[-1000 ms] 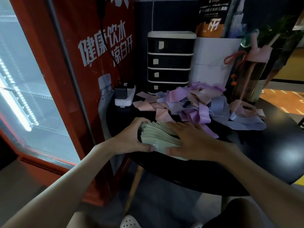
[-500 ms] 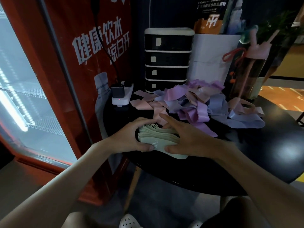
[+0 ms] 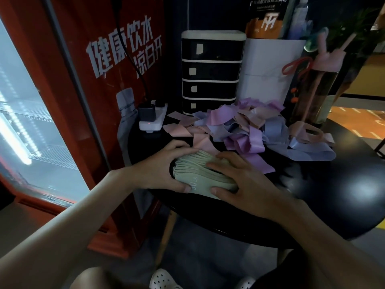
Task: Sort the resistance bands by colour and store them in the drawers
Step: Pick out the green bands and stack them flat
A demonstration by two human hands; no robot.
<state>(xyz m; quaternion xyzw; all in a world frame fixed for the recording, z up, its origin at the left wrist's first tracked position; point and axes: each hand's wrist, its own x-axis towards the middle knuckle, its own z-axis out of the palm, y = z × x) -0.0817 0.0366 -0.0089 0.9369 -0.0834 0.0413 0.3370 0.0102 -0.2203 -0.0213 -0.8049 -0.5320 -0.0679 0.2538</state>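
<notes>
Green band stack (image 3: 198,170) on surface (image 3: 333,197), near edge, long axis left-right. Left hand (image 3: 161,167) cups left end, right hand (image 3: 248,181) clamps right end. Drawer unit (image 3: 210,74) straight ahead, all drawers closed.

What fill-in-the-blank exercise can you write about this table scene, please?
The left hand and right hand grip the band stack, which is ____.
The drawer unit has ____ drawers, all closed.
The unsorted pile lies on a ____ table.
Missing words: green; four; black.
</notes>
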